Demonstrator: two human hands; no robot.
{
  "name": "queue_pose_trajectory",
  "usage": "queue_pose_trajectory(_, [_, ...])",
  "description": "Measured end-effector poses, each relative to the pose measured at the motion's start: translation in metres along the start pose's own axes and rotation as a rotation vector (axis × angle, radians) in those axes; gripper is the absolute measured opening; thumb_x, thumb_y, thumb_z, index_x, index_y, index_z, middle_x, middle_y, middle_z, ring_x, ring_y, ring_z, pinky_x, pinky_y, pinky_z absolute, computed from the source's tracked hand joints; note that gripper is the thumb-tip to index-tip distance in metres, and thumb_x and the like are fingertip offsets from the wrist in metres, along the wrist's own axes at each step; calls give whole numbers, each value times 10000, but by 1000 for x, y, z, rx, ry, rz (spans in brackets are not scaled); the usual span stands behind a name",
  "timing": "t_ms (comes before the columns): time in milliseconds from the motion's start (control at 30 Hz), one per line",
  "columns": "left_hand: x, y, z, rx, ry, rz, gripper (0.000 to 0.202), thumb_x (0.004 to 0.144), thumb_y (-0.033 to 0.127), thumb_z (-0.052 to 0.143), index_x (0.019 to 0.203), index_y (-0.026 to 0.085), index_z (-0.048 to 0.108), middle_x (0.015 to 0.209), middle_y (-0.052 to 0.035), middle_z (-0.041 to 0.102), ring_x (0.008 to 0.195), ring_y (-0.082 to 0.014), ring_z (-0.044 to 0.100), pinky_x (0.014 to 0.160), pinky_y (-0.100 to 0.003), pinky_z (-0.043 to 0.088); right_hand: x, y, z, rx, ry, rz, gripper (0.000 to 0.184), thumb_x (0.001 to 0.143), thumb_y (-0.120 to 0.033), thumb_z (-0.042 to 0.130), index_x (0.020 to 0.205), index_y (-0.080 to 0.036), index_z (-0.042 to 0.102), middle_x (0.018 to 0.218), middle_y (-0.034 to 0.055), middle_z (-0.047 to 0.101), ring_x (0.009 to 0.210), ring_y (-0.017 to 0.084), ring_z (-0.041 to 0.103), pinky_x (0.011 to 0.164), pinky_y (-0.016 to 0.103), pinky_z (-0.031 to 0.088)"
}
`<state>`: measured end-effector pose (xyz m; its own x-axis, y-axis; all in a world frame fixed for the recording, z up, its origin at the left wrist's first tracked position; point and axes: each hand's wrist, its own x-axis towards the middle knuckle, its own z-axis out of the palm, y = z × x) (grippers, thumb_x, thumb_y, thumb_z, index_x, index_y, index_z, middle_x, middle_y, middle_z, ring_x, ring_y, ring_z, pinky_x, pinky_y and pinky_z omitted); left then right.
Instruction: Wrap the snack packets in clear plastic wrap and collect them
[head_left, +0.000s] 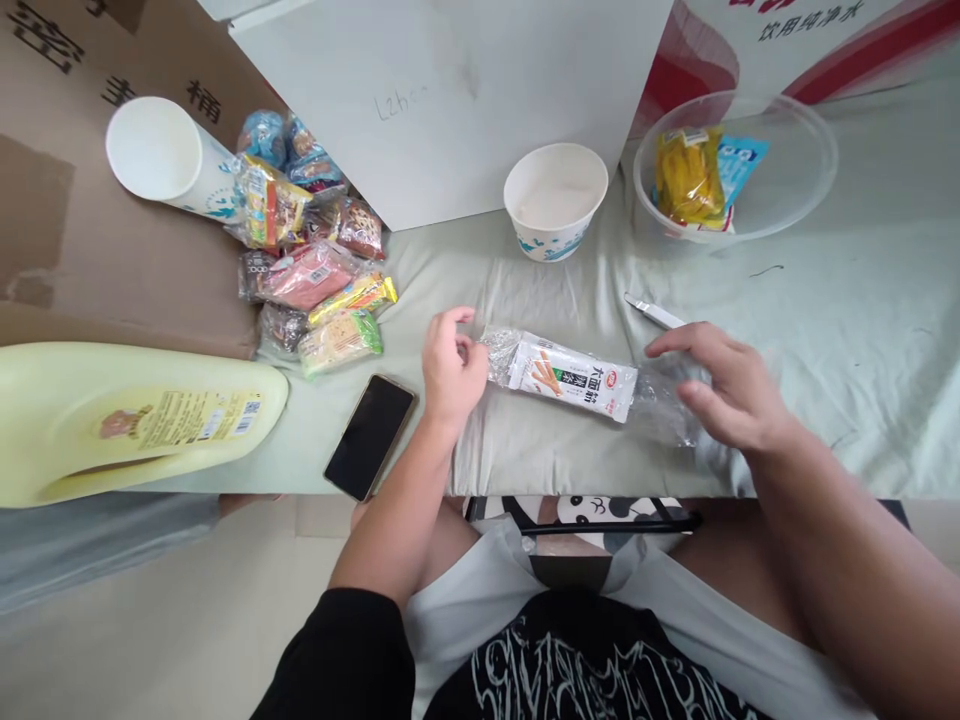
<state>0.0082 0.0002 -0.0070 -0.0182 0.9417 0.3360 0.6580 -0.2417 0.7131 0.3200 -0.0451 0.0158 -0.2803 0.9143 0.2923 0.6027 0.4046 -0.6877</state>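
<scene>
A white snack packet (574,378) with Chinese print and pictured sticks lies on the cloth-covered table, with clear plastic wrap (664,405) spreading beyond both its ends. My left hand (454,365) is beside the wrap's crumpled left end. Its fingers are loosely curled, with a gap between the fingertips and nothing visible in them. Over the wrap's right end is my right hand (724,385), thumb and fingers apart, holding nothing. A utility knife (654,311) lies just behind the right fingertips, its handle end partly hidden by them.
Several wrapped snacks (311,275) are piled at the left beside a paper cup (161,155). A phone (370,437) and a yellow-green bottle (142,425) lie nearer. A paper bowl (555,200) and a clear plastic bowl (795,190) holding packets stand before boxes.
</scene>
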Motion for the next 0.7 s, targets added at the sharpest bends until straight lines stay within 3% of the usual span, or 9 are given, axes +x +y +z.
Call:
queue_pose_trajectory(67, [2, -2, -3, -44, -12, -11, 352, 798, 107, 574, 1130, 221, 596, 1136, -66, 674, 841, -148, 675, 667, -255, 545, -3, 2, 2, 1, -112, -80, 459, 879, -629, 566, 1073, -230, 683, 988, 118, 732, 915, 285, 683, 807, 447, 541])
queue_pose_trajectory(133, [1, 1, -4, -95, -128, 15, 352, 814, 207, 645, 1165, 212, 616, 1148, -74, 701, 987, -187, 694, 789, -287, 573, -6, 6, 5, -76, -160, -83, 394, 873, -546, 629, 1096, -227, 691, 1002, 113, 736, 920, 292, 686, 804, 459, 543])
queue_pose_trajectory(233, [-2, 10, -1, -125, -282, -41, 266, 831, 285, 683, 1080, 194, 690, 988, -52, 761, 893, -184, 721, 816, -299, 578, -8, 11, 8, -154, -156, -25, 221, 910, -374, 579, 1018, -239, 716, 940, 88, 737, 877, 267, 689, 786, 434, 543])
queue_pose_trajectory(300, [-2, 13, 1, -156, -275, -125, 175, 860, 296, 658, 985, 190, 721, 866, -32, 763, 747, -157, 707, 714, -272, 569, -8, 11, 6, -161, -117, 26, 196, 913, -310, 543, 959, -245, 723, 883, 71, 725, 798, 231, 681, 725, 382, 537])
queue_pose_trajectory(467, [2, 8, -2, -238, -209, -212, 152, 830, 318, 697, 893, 184, 733, 714, -7, 715, 626, -131, 649, 580, -231, 513, -6, 3, 0, -203, 75, 192, 190, 875, -257, 536, 861, -234, 723, 851, 67, 706, 608, 171, 609, 595, 335, 487])
queue_pose_trajectory(567, [4, 6, -4, -241, -161, -238, 179, 815, 343, 707, 861, 173, 742, 701, -12, 717, 605, -120, 629, 573, -224, 501, -4, -2, -4, -215, 131, 335, 148, 834, -248, 560, 833, -230, 707, 790, 54, 682, 558, 160, 568, 589, 336, 482])
queue_pose_trajectory(700, [5, 5, -4, -288, -96, -257, 225, 804, 386, 721, 846, 166, 744, 756, -37, 753, 663, -137, 670, 620, -231, 529, -2, -4, -9, -181, 102, 465, 192, 824, -339, 558, 868, -219, 702, 703, 33, 670, 552, 162, 567, 594, 327, 475])
